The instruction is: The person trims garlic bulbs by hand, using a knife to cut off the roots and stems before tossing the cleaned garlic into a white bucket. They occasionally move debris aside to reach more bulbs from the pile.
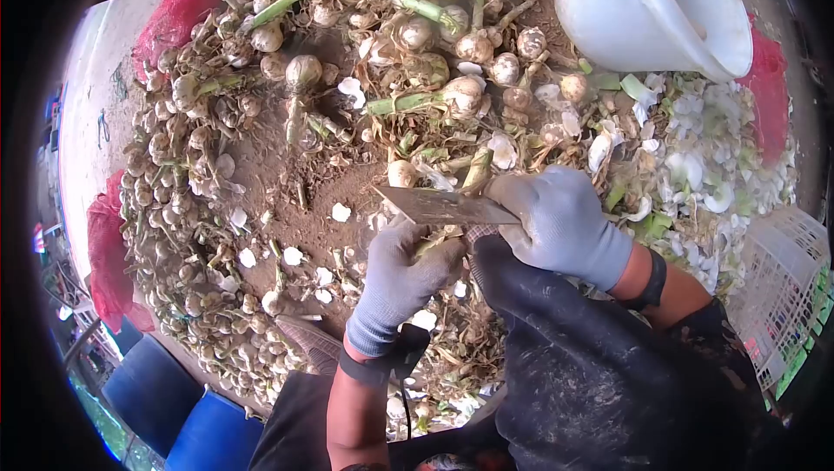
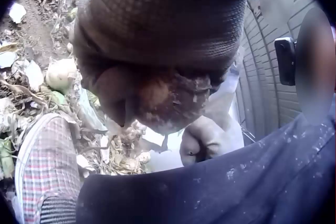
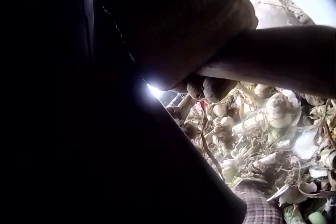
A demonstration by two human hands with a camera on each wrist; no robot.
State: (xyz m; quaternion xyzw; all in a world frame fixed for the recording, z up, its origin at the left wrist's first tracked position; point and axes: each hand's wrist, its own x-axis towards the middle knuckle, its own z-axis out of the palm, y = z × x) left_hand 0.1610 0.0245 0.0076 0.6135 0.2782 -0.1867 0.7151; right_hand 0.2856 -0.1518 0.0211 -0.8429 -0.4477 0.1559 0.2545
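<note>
My gloved right hand (image 1: 556,215) grips a wide-bladed knife (image 1: 447,208), its flat blade reaching left over the left hand. In the right wrist view that hand (image 3: 210,19) is mostly in shadow. The gloved left hand (image 1: 404,267) is curled around a garlic bulb (image 2: 170,103), just under the blade in the head view. The fingers hide much of this bulb. Garlic bulbs with dry stalks (image 1: 465,97) lie on the ground in front of both hands.
A white bucket (image 1: 651,15) lies tilted at the upper right, above a heap of pale peelings (image 1: 686,167). A white plastic crate (image 1: 773,288) stands at the right. Blue barrels (image 1: 213,436) and red netting (image 1: 109,254) are on the left. A checked shoe (image 2: 50,166) is close below.
</note>
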